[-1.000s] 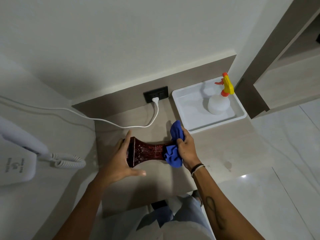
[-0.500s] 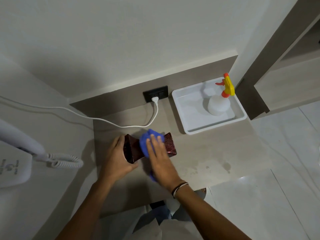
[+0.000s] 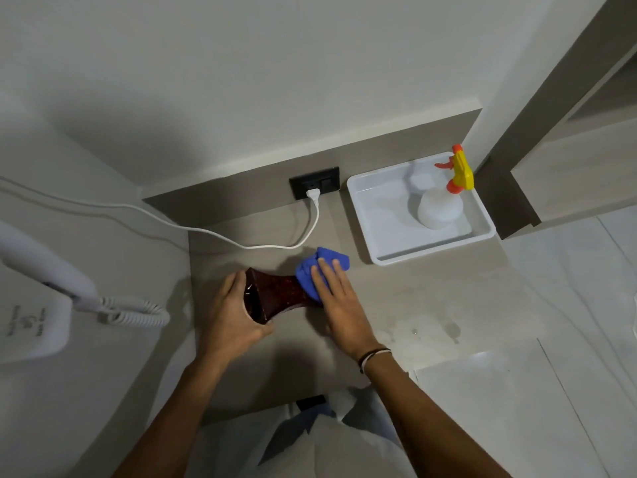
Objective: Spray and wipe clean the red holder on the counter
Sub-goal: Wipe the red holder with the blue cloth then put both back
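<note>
A white wall-mounted handset unit (image 3: 32,305) with a coiled cord (image 3: 134,313) is seen at the far left, off the counter. A white cable (image 3: 220,238) is run from there across the counter's back-left part to a plug in the black socket plate (image 3: 314,183), which is set in the upstand along the counter's back edge.

The red holder (image 3: 275,294) is laid on its side near the counter's left edge, about midway between the back and front edges. Its wide left end is gripped by the left hand (image 3: 231,317), with the fingers curled over the far side and the thumb pressed against the near side. Its right end is covered by a blue cloth (image 3: 319,270), which is pressed down onto it by the right hand (image 3: 339,307); the fingers are laid flat and slightly spread over the cloth rather than closed around it. Dark bands are worn on the right wrist.

In the counter's back-right corner a white tray (image 3: 379,215) is placed, and a translucent spray bottle (image 3: 439,210) with a yellow and orange trigger head is stood upright inside it, toward the tray's right side. A few small wet marks (image 3: 451,329) are visible near the counter's right edge.
</note>
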{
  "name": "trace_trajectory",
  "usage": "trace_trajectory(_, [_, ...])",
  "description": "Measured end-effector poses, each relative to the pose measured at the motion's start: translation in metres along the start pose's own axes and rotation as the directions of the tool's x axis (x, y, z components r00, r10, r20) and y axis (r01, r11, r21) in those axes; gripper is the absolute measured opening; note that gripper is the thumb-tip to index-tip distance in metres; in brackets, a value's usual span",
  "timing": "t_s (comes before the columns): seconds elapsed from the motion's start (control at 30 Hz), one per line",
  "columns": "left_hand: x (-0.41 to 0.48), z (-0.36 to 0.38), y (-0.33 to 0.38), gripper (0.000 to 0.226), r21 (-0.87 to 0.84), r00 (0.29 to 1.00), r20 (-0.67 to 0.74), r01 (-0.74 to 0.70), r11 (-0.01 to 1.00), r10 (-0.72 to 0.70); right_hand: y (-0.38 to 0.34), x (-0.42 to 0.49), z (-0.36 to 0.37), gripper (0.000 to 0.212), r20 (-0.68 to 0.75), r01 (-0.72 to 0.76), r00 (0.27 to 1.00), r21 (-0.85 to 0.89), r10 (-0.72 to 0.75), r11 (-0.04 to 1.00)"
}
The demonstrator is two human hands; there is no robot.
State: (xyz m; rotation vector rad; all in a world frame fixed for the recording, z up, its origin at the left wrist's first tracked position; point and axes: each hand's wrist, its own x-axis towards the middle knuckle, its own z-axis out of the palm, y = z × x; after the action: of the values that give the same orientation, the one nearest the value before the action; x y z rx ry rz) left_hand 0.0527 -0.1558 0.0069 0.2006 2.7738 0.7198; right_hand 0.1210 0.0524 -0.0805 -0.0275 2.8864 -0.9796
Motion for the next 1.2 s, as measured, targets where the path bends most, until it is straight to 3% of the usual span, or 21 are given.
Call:
trace_trajectory(0.1, [0.001,0.002,0.004,0.093,-0.019,1.0,-0.02,0.011,1.0,-0.012,-0.021,0.003,0.002,0.108,-0.01,-0.045,0.999,0.07,0.045,0.997])
trace_trajectory(0.2, [0.002,0.001,0.013,0.076,-0.056,0.999,-0.013,-0.041,0.998,0.04,-0.07,-0.001,0.023,0.115,-0.088,0.179,0.982,0.12,-0.169,0.977])
trace_trajectory(0.3, [0.004,0.002,0.01,0.075,-0.009,0.995,-0.021,-0.094,0.995,0.094,-0.067,-0.001,0.022,0.098,-0.135,0.245,0.962,0.043,-0.238,0.969])
trace_trajectory(0.4, [0.006,0.002,0.007,0.097,0.034,1.0,-0.012,-0.021,0.999,0.021,-0.01,0.001,0.002,0.092,-0.033,0.005,0.999,-0.15,-0.01,0.989])
trace_trajectory(0.43, [0.006,0.003,0.008,0.101,0.043,0.999,-0.009,-0.032,0.999,0.033,0.007,-0.001,-0.003,0.093,-0.005,-0.082,0.997,-0.131,0.082,0.988])
trace_trajectory(0.53, [0.01,0.006,0.014,0.106,0.051,0.998,-0.019,-0.055,0.997,0.056,0.023,-0.002,-0.014,0.092,-0.048,-0.174,0.981,0.226,0.19,0.958])
trace_trajectory(0.6, [0.013,0.006,0.014,0.107,0.006,0.998,-0.03,-0.047,0.999,0.047,0.023,-0.001,-0.018,0.085,-0.12,-0.199,0.946,0.523,0.303,0.829])
trace_trajectory(0.7, [0.018,0.001,0.012,0.111,-0.234,0.999,-0.031,0.027,0.972,-0.035,0.027,0.006,-0.025,0.074,-0.03,-0.278,0.845,0.829,0.535,0.486])
trace_trajectory(0.77, [0.02,-0.001,0.011,0.11,-0.374,0.994,-0.01,0.099,0.922,-0.11,0.03,0.009,-0.025,0.067,0.106,-0.337,0.786,0.899,0.609,0.278])
trace_trajectory(0.83, [0.021,-0.003,0.01,0.102,-0.357,0.992,0.048,0.123,0.926,-0.113,0.027,0.012,-0.025,0.062,0.18,-0.384,0.767,0.898,0.615,0.216])
trace_trajectory(0.9, [0.019,-0.006,0.005,0.11,-0.317,0.986,0.154,0.113,0.942,-0.066,0.024,0.019,-0.026,0.061,0.181,-0.403,0.767,0.882,0.615,0.243])
trace_trajectory(0.97, [0.015,-0.01,-0.003,0.135,-0.236,0.972,0.233,0.07,0.969,-0.013,0.021,0.024,-0.029,0.065,0.164,-0.408,0.785,0.863,0.598,0.298])
trace_trajectory(1.03, [0.012,-0.012,-0.008,0.148,-0.073,0.974,0.225,-0.002,0.997,0.019,0.014,0.027,-0.034,0.069,0.087,-0.391,0.816,0.812,0.571,0.434])
trace_trajectory(1.13, [0.012,-0.01,-0.008,0.116,0.099,0.994,0.045,-0.108,0.989,0.104,-0.007,0.026,-0.034,0.075,-0.092,-0.314,0.875,0.637,0.474,0.704])
trace_trajectory(1.2, [0.012,-0.009,-0.002,0.1,0.098,0.995,-0.001,-0.102,0.99,0.103,-0.034,0.019,-0.029,0.084,-0.153,-0.203,0.929,0.55,0.336,0.81])
